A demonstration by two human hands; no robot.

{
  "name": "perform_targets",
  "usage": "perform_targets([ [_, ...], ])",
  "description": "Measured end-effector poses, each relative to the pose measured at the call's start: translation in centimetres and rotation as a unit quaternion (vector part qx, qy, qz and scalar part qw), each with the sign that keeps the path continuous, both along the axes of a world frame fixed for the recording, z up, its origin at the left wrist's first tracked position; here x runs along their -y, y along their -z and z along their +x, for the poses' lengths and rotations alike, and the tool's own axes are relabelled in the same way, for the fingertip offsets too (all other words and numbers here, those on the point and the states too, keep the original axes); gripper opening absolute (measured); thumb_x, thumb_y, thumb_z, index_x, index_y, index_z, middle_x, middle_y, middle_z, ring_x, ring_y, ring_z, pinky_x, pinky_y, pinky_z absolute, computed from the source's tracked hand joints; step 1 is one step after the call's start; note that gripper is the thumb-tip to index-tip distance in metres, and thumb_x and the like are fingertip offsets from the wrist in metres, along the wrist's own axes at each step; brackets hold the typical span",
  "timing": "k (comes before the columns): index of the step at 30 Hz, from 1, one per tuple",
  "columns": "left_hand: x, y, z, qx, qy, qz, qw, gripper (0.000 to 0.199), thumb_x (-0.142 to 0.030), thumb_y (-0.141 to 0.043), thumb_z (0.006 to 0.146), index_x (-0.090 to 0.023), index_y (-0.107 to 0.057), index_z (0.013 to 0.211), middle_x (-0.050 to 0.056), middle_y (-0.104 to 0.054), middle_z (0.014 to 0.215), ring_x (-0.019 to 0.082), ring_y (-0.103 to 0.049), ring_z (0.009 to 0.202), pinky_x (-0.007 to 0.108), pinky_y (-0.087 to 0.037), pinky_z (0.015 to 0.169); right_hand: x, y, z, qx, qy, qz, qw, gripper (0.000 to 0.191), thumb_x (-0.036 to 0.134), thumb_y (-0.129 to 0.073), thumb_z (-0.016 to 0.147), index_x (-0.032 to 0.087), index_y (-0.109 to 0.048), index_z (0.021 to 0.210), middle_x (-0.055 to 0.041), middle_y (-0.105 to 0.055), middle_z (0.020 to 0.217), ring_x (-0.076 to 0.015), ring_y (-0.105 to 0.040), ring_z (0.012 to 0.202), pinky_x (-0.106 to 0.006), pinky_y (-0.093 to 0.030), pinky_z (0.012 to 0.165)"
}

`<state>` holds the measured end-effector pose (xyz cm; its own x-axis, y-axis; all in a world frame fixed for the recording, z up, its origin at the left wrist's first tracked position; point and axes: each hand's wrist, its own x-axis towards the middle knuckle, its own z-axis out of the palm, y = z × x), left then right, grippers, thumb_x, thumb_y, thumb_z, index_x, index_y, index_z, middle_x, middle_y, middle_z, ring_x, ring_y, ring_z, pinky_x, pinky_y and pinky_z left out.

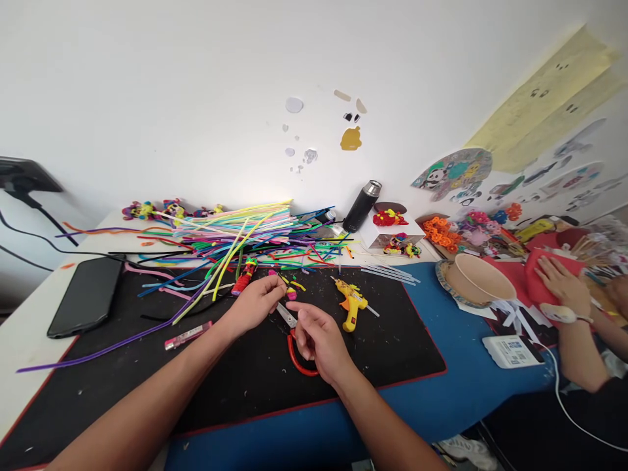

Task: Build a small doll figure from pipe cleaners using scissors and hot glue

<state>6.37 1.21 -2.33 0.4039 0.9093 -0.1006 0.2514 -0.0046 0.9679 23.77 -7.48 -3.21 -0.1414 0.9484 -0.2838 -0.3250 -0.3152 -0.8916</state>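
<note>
The right hand (321, 343) hides part of the scissors (286, 316) and some of their red handle (296, 362); whether a finger sits inside cannot be told. Anything at the fingertips of the left hand (258, 302) is too small to make out. The view's bottom edge cuts both forearms (147, 399), its left edge the black socket (29, 175); far-right wall stickers (572, 180) blur
</note>
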Motion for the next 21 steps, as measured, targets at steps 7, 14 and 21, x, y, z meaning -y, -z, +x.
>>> perform_targets([
  [7,-0.1,0.5,-0.1,-0.095,-0.01,0.073,0.993,0.041,-0.053,-0.049,0.097,-0.024,-0.048,0.067,-0.001,-0.054,0.068,0.02,-0.051,0.067,0.031,-0.036,0.064,-0.1,0.1,0.0,-0.002,0.015,-0.007,1.0,0.054,0.061,-0.079,0.086,0.015,-0.077,0.115,0.0078,-0.052,0.054,-0.006,-0.039,0.037,-0.019,-0.018,0.036],
  [14,0.0,-0.7,-0.4,-0.02,0.042,0.036,0.998,0.049,-0.064,-0.048,0.098,-0.024,-0.049,0.07,-0.005,-0.043,0.062,0.016,-0.041,0.059,0.029,-0.033,0.058,-0.6,0.2,0.4,0.012,0.053,-0.009,0.998,0.053,0.06,-0.081,0.084,0.015,-0.076,0.11,0.0088,-0.05,0.052,-0.0061,-0.038,0.036,-0.019,-0.019,0.035],
  [21,0.0,-0.7,-0.7,0.01,0.074,0.035,0.997,0.045,-0.062,-0.054,0.098,-0.021,-0.055,0.077,-0.004,-0.048,0.069,0.015,-0.044,0.064,0.027,-0.037,0.061,-1.1,0.1,1.1,0.025,0.065,-0.002,0.998,0.057,0.06,-0.082,0.082,0.015,-0.074,0.116,0.0093,-0.053,0.054,-0.0054,-0.04,0.036,-0.018,-0.021,0.036],
])
